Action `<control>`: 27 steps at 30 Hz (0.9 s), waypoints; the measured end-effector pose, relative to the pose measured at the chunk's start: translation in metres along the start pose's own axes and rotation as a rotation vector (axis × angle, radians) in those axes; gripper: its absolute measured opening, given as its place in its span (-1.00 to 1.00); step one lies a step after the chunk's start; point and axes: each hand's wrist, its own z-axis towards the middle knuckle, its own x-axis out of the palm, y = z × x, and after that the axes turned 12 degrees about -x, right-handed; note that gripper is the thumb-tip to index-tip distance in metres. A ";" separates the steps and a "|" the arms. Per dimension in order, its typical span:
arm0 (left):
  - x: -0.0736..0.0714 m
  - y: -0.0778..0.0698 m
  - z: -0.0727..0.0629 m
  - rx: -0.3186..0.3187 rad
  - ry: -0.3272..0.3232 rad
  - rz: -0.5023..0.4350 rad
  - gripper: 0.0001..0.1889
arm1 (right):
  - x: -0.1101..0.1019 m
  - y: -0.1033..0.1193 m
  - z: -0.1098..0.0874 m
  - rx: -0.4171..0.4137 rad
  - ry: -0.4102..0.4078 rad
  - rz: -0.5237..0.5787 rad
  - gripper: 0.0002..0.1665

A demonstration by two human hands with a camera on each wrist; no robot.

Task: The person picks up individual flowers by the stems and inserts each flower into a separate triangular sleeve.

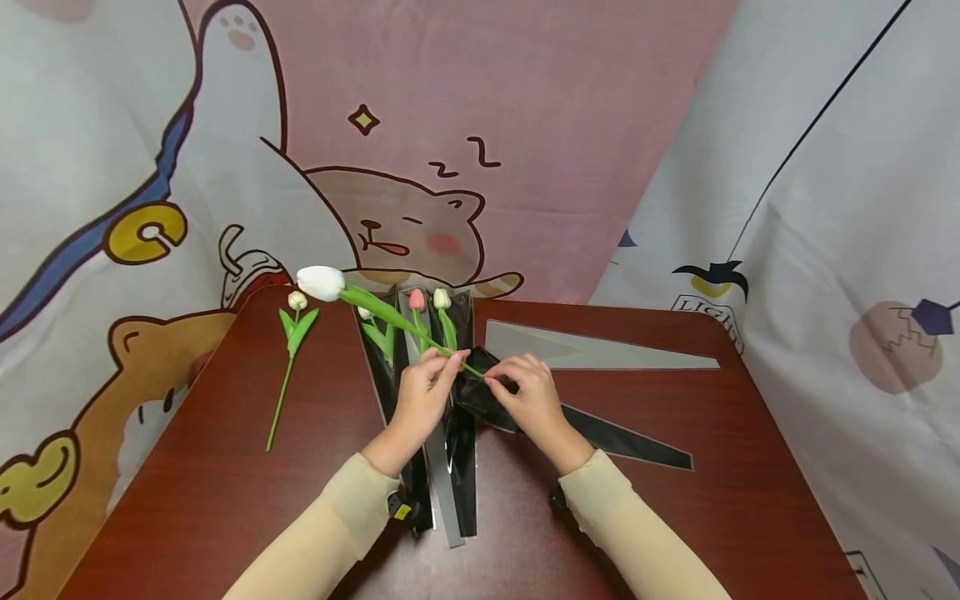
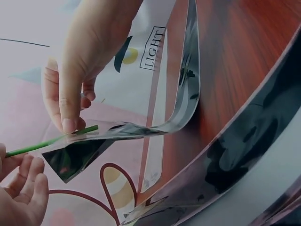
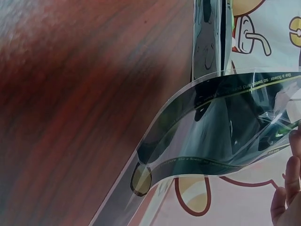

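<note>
A white tulip point(image 1: 321, 283) with a green stem slants across the middle of the head view. My left hand point(image 1: 426, 392) pinches the stem point(image 2: 47, 142) between thumb and fingers. At the stem's lower end, my right hand point(image 1: 529, 392) pinches the edge of a clear and black flower sleeve point(image 1: 630, 437), with thumb and finger meeting beside the stem tip. The sleeve point(image 3: 211, 127) curves down to the table. Whether the stem tip lies inside the sleeve's mouth, I cannot tell. In the left wrist view, the right hand point(image 2: 94, 52) is above the sleeve's mouth.
Under the hands, sleeved tulips lie side by side, among them a pink tulip point(image 1: 417, 300) and a white one point(image 1: 442, 298). Another white tulip point(image 1: 297, 301) lies unwrapped on the left of the brown table point(image 1: 202, 475). A flat pale sleeve point(image 1: 600, 348) lies at the back right.
</note>
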 end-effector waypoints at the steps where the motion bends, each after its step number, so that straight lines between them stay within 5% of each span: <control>1: 0.000 0.000 0.000 0.001 -0.011 -0.019 -0.71 | 0.000 0.000 0.000 -0.003 0.001 -0.001 -0.94; 6: -0.001 -0.004 0.002 -0.070 -0.032 -0.149 -0.82 | 0.001 -0.001 -0.001 -0.007 -0.001 0.002 -0.93; 13: -0.013 -0.028 -0.004 -0.135 0.043 -0.301 -0.78 | 0.003 -0.003 -0.002 0.012 0.000 -0.001 -0.94; 21: -0.003 -0.003 0.001 -0.131 -0.039 -0.259 -0.83 | 0.003 -0.002 -0.002 0.015 0.008 0.014 -0.94; 27: -0.005 -0.013 -0.001 -0.133 0.013 -0.375 -0.82 | 0.003 -0.001 -0.001 0.007 -0.008 0.019 -0.94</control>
